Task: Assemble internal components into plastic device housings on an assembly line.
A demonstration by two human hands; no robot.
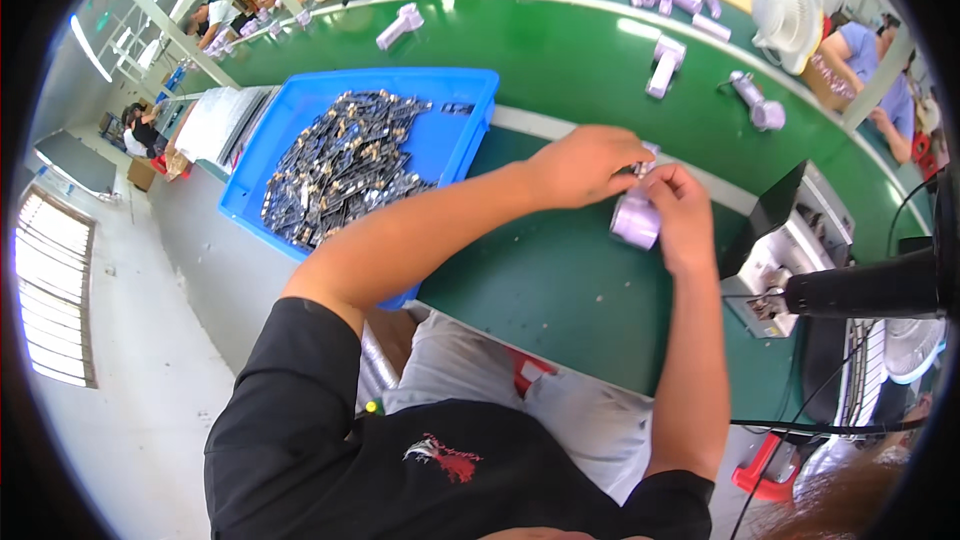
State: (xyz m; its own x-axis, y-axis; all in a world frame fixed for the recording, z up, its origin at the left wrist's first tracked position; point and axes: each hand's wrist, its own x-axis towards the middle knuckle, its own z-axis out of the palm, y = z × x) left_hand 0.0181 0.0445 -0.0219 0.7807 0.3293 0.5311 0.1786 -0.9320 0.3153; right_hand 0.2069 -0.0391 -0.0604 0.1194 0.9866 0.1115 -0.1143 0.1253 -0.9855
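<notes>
Head view | left hand [585, 170] fingers narrowed at purple piece's [635, 221] top, grip unclear | right hand [685, 218] pinching its upper side, seemingly to steady it | piece over green table [550, 285], near belt [540, 50] | blue tray [447, 145] of small black parts [335, 175] leftward, likely for easy reach | bright workshop, barred window [52, 285]

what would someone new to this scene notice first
Probably the big rectangular blue plastic tray left of centre, with its heap of small dark parts. Next, right of centre, the person's bare left hand and right hand come together at a lilac cylindrical part. Beyond them, a shiny green surface sweeps across the upper picture, with more lilac pieces on it.
</notes>
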